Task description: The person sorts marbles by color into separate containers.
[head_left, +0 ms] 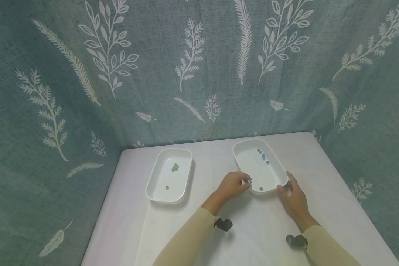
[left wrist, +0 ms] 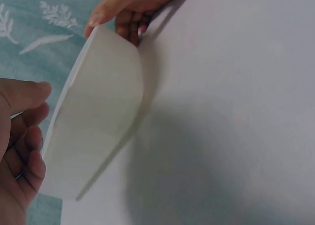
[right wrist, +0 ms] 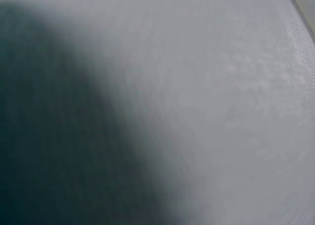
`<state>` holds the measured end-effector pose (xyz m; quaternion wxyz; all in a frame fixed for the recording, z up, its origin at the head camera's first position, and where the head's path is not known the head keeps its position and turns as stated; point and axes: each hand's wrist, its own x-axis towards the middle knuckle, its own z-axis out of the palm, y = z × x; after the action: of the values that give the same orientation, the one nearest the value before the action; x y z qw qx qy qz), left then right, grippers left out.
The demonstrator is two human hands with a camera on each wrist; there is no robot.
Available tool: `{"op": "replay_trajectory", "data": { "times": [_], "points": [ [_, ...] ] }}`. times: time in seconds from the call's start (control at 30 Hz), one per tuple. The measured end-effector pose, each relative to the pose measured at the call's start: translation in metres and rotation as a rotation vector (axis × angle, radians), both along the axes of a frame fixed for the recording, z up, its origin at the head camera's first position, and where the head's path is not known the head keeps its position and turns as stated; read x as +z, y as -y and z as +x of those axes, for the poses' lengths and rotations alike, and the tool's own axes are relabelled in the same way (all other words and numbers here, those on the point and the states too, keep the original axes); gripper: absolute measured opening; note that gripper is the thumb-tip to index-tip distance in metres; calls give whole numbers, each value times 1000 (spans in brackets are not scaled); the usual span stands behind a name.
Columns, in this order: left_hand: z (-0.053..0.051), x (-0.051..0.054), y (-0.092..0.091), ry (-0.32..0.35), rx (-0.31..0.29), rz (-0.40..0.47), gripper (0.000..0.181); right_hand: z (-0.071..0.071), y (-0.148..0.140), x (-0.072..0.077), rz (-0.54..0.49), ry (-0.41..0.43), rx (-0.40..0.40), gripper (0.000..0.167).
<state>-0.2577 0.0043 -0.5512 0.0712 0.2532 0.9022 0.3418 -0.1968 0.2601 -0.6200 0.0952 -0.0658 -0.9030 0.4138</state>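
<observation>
My left hand pinches a small blue bead-like piece over the near left edge of the right white tray. With thumb and fingers, my right hand grips that tray's near right corner. Several small round blue pieces lie toward the tray's far side, and a greenish one rests by its near wall. In the left wrist view, the tray's outer wall stands between the left hand and the right hand; the pinched piece is hidden there. The right wrist view shows no hand.
A second white tray stands to the left, holding a cluster of green pieces and a single green piece. Both trays are on a white-covered table. Leaf-patterned teal curtains border the table at the back and sides.
</observation>
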Motion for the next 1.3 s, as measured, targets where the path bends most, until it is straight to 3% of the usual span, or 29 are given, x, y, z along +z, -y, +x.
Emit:
{"op": "replay_trajectory", "data": {
  "times": [0.3, 0.83, 1.3],
  "points": [
    [2, -5, -6, 12, 16, -12, 20, -1, -1, 0, 13, -4, 1, 73],
    [2, -7, -5, -42, -19, -47, 18, 0, 2, 1, -3, -5, 5, 72],
    [1, -5, 8, -30, 2, -2, 15, -1, -2, -4, 13, -19, 5, 71]
  ]
}}
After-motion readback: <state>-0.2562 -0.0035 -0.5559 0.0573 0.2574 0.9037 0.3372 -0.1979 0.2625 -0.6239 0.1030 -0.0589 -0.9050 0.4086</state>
